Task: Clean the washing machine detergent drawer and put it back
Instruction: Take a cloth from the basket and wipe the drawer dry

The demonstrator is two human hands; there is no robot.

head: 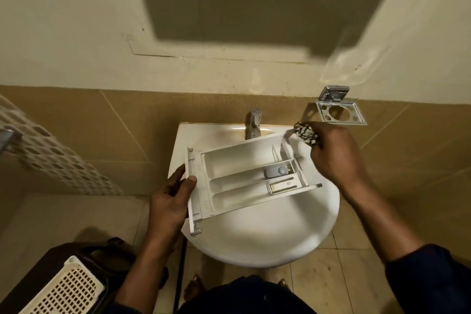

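The white detergent drawer (239, 176) is held level over the white sink (267, 237), its compartments facing up and a grey-blue cap in the middle one. My left hand (170, 201) grips the drawer's front panel at the left end, thumb on top. My right hand (331, 150) holds a bunched black-and-white patterned cloth (305, 132) against the drawer's far right corner.
A chrome tap (253, 123) stands at the back of the sink, just behind the drawer. A chrome holder (339, 107) is fixed to the tiled wall at the right. A cream plastic basket (63, 293) sits at the lower left on the floor.
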